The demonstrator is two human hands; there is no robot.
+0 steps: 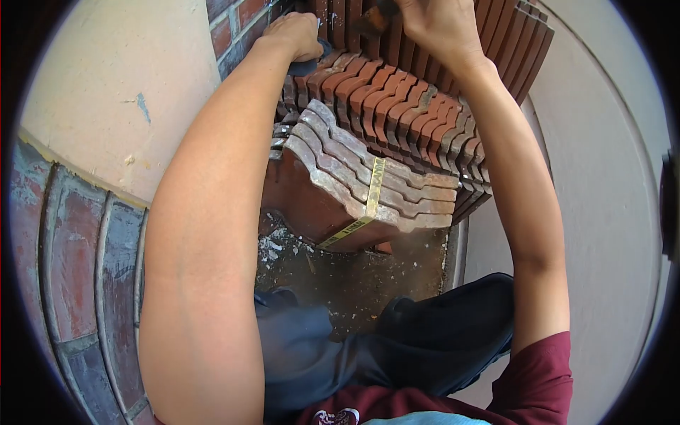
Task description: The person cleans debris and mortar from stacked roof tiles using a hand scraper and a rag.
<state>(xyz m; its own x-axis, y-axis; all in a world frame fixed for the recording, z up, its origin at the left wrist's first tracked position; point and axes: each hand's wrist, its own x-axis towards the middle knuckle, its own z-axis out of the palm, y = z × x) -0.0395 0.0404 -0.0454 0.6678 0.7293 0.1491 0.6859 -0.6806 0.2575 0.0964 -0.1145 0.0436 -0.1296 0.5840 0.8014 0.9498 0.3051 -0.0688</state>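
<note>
Stacked clay roof tiles point(397, 106) are seen standing on edge directly ahead, their long axes running away from the viewer. The left hand point(297, 34) is curled over the tile tops near a brick wall point(234, 28). The right hand point(435, 25) is closed on an upper tile, slightly farther on; its fingertips are cropped.

A curved brick wall point(78, 283) runs down the left, with a pale plastered surface point(113, 92) above it. More brickwork point(237, 28) stands at the top. Gritty, dirty floor point(368, 273) shows below, strewn with pale chips point(271, 246). A light wall point(602, 198) fills the right.
</note>
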